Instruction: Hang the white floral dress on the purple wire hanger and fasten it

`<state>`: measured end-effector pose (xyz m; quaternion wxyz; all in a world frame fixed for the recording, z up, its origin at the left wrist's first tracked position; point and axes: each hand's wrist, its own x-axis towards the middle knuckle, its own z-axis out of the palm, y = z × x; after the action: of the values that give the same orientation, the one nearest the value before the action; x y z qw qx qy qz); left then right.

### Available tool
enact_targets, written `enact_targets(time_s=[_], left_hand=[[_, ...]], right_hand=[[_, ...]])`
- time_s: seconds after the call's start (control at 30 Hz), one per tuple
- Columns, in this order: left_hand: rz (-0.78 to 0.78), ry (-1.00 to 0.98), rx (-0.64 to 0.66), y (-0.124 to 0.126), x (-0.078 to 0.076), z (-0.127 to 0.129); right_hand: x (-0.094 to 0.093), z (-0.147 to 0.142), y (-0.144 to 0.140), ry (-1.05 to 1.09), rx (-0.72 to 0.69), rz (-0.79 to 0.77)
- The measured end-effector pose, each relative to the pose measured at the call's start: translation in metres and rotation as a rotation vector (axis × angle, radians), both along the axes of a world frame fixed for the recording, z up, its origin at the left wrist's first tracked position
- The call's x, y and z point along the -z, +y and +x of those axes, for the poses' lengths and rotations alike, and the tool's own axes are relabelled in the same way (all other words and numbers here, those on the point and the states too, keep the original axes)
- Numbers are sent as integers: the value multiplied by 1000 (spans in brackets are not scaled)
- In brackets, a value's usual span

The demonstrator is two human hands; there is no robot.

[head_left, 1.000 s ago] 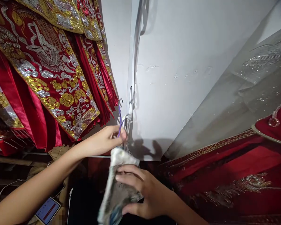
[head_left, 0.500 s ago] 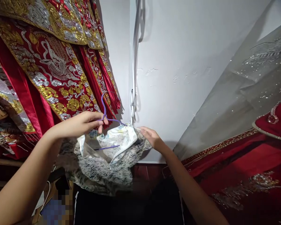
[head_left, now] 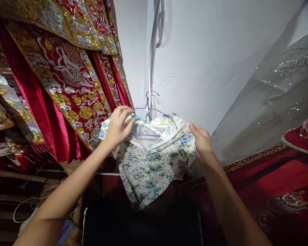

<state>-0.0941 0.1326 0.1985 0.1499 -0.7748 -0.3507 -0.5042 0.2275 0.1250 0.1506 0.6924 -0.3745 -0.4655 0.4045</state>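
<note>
A floral blouse (head_left: 149, 171) in white, blue, green and yellow hangs spread in front of me, its V-shaped neckline facing up. Inside its shoulders sits a thin purple hanger (head_left: 157, 110); the hook points up beside a white strip on the wall. My left hand (head_left: 120, 124) is closed on the blouse at its left shoulder, the fingers curled over the cloth close to the hanger's arm. At the opposite side, my right hand (head_left: 202, 138) pinches the right shoulder or sleeve edge, thumb on top.
Red costumes with gold and silver embroidery (head_left: 77, 82) hang at left. A white wall (head_left: 190, 61) with a hanging strap (head_left: 154, 44) stands ahead. On the right are a sparkly grey-white fabric (head_left: 267, 99) and red garments (head_left: 277, 177). A white cable (head_left: 17, 208) lies low left.
The hanger has turned and moved right, from my left hand to upright inside the blouse. The blouse was bunched and is now spread out; both hands have moved right onto its shoulders.
</note>
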Motion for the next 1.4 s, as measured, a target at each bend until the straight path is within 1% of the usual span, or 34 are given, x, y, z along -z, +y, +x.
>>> enact_targets(time_s=[0.03, 0.1, 0.13, 0.2, 0.23, 0.27, 0.3, 0.37, 0.43, 0.5, 0.53, 0.6, 0.63, 0.67, 0.7, 0.73, 0.8, 0.83, 0.9, 0.97, 1.0, 1.1, 1.17, 1.23, 1.33, 1.4], left_hand=[[18, -37, -30, -6, 20, 4], [36, -153, -107, -17, 65, 15], [34, -249, -133, -21, 87, 22], [-36, -513, -174, -25, 128, 38], [-98, -663, -180, -24, 144, 47], [-187, -798, -157, -22, 157, 56], [-287, -918, -116, -19, 167, 63], [-468, -1096, -12, -10, 179, 74], [-552, -1193, 56, -5, 185, 76], [-548, -1236, 63, -7, 189, 71], [-539, -1239, 62, -11, 192, 67], [-540, -1258, 66, -24, 197, 58], [-552, -1277, 77, -33, 199, 53], [-576, -1297, 97, -41, 201, 50], [-607, -1318, 125, -50, 202, 48], [-644, -1334, 158, -57, 202, 46], [-722, -1327, 228, -70, 199, 45], [-755, -1311, 259, -76, 196, 46], [-804, -1273, 305, -84, 188, 47], [-839, -1234, 335, -91, 180, 47], [-848, -1225, 342, -93, 177, 47], [-838, -1268, 345, -99, 173, 43], [-839, -1341, 357, -100, 172, 43], [-877, -1387, 397, -101, 171, 44], [-944, -1359, 453, -103, 167, 49], [-949, -1324, 448, -103, 168, 51]], right_hand=[[8, 4, -6, -11, 17, -4], [26, 7, -18, -28, 38, -26], [34, 6, -21, -33, 52, -38], [46, 3, -22, -43, 83, -55], [50, 1, -21, -46, 95, -56], [52, -1, -18, -47, 104, -51], [53, -3, -15, -48, 113, -40], [54, -4, -8, -48, 122, -21], [58, -2, -4, -61, 158, -36], [71, 1, -7, -70, 259, -93], [82, 2, -11, -58, 339, -125], [109, -1, -24, -6, 517, -188], [124, -6, -32, 22, 573, -225], [139, -15, -41, 37, 597, -267], [152, -27, -49, 31, 552, -325], [163, -42, -56, 13, 464, -372], [176, -76, -64, -34, 230, -448], [179, -94, -64, -55, 118, -476], [177, -123, -61, -111, -75, -493], [170, -141, -54, -176, -210, -466], [167, -145, -51, -200, -253, -449], [163, -145, -49, -210, -287, -430], [167, -142, -53, -202, -278, -438], [175, -140, -58, -203, -256, -456], [185, -138, -63, -223, -221, -485], [187, -135, -62, -245, -218, -494]])
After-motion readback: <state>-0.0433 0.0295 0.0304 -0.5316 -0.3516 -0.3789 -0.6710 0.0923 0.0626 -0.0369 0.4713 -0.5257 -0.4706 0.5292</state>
